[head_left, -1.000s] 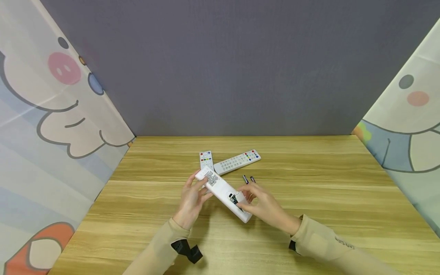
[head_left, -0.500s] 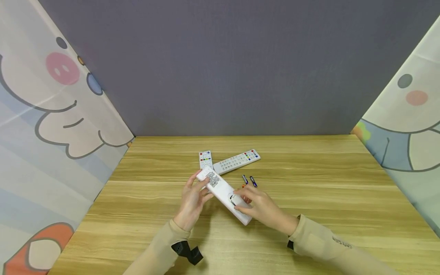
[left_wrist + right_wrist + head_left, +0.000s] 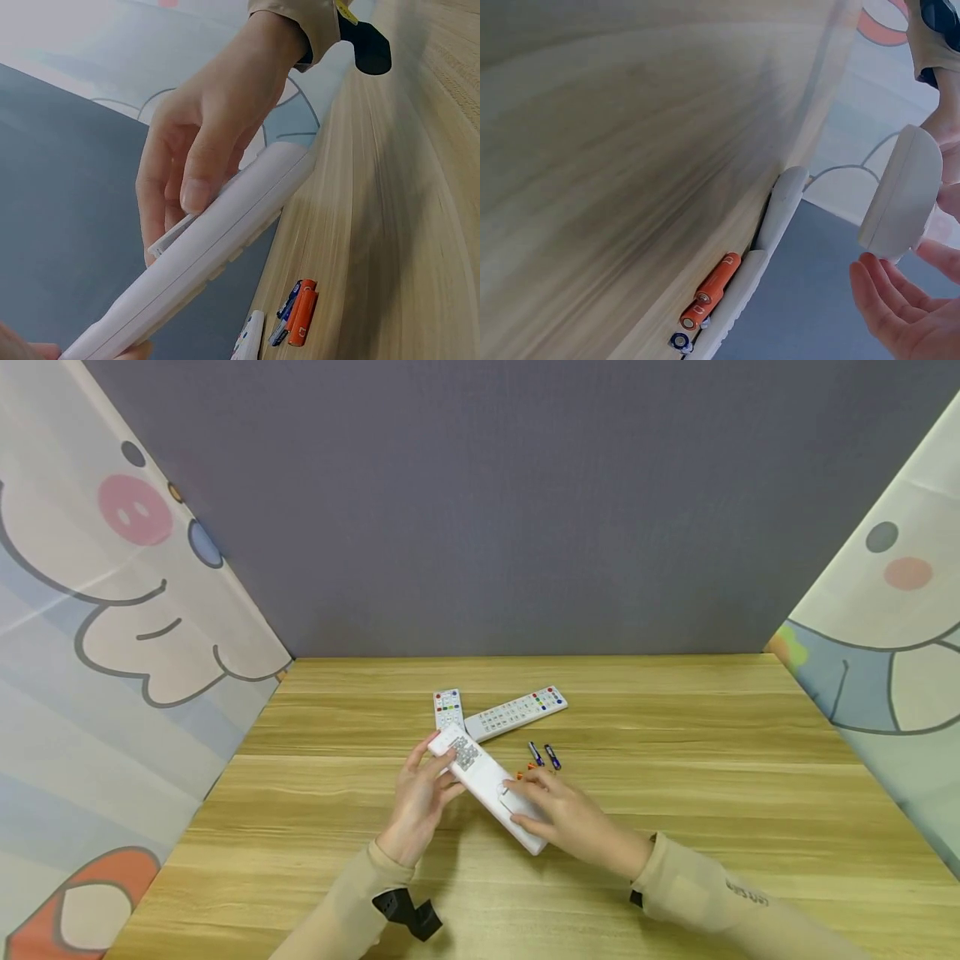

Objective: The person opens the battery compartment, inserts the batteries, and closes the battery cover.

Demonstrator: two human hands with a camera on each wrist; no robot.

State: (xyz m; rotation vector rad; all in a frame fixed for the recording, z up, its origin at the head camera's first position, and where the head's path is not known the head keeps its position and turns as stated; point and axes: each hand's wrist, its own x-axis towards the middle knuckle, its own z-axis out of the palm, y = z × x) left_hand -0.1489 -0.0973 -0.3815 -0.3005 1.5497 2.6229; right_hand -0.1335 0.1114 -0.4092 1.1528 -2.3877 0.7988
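Note:
My left hand grips the upper end of a white remote control, turned back side up and held slanted above the table. Over its lower end, my right hand pinches the white battery cover between thumb and fingers. In the left wrist view the cover's near edge stands tilted up from the remote's back, while its other end lies close along the back. The cover hides the battery compartment. In the right wrist view the remote's lower end shows, with right-hand fingers beside it.
Behind my hands, a smaller remote and a longer remote lie keys up on the wooden table. Two blue batteries lie near my right hand, with orange batteries beside them. A grey panel stands behind the table.
My right hand has brought the battery cover down over the compartment, which showed uncovered a second ago. The orange batteries have come into view beyond the fingers. My left hand keeps its grip.

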